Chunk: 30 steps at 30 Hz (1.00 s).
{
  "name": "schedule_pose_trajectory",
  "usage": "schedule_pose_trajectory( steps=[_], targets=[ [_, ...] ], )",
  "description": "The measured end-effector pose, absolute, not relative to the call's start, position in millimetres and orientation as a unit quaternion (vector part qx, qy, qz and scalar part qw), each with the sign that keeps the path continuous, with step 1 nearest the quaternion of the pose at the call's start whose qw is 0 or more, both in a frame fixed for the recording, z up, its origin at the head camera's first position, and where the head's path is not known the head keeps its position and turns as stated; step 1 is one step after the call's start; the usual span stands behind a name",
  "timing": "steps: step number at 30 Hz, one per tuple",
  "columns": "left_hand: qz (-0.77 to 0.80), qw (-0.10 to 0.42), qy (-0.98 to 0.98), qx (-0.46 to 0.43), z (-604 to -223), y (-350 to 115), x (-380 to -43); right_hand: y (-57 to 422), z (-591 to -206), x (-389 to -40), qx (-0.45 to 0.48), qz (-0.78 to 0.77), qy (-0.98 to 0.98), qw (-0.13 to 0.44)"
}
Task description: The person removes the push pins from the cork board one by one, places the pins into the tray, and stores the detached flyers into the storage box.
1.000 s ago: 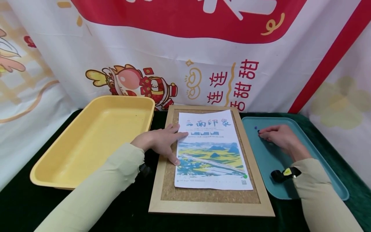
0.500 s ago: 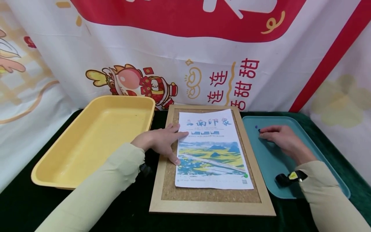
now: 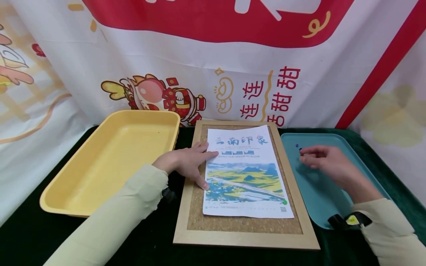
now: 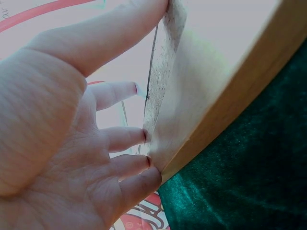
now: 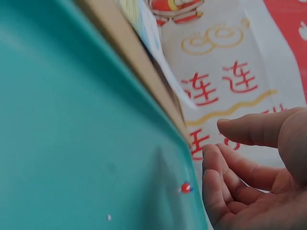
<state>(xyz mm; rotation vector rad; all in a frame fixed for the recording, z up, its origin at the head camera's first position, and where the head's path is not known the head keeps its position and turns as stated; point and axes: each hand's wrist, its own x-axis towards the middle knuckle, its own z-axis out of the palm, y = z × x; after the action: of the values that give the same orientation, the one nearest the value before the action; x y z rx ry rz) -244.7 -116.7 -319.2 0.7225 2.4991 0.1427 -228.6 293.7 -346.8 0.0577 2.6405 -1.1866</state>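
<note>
On a wood-framed cork board lies a printed landscape poster, a small round green dot at its lower right corner. My left hand rests spread across the board's left frame and the poster's left edge; in the left wrist view its fingers are extended. My right hand hovers over the blue-green tray, fingers bent. In the right wrist view a gap separates thumb and fingers, nothing visible held. By the fingertips are tiny dark blue pieces, too small to identify.
A deep yellow tray stands left of the board. In the right wrist view a tiny red piece and a white speck lie on the blue-green tray. A printed cloth hangs behind the dark green tabletop.
My right hand's thumb and index have moved apart from their pinch near the dark blue pieces, and its wrist has shifted right and toward me. The left hand stays on the poster.
</note>
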Motion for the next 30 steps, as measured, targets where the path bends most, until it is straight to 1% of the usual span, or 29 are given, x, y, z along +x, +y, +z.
schedule_pose_trajectory(
  steps=[14, 22, 30],
  targets=[
    [0.046, 0.264, 0.928, 0.258, -319.2, -114.4, -245.2, 266.0, -330.2, -200.5, -0.045, -0.401, 0.903, 0.148],
    [0.047, 0.26, 0.927, 0.265, -317.6, -115.2, -245.2, 255.5, -329.8, -190.0, -0.104, -0.366, 0.904, 0.195],
    [0.047, 0.264, 0.925, 0.27, -319.0, -114.8, -245.0, 250.0, -332.2, -181.3, -0.123, -0.354, 0.897, 0.235]
  ],
)
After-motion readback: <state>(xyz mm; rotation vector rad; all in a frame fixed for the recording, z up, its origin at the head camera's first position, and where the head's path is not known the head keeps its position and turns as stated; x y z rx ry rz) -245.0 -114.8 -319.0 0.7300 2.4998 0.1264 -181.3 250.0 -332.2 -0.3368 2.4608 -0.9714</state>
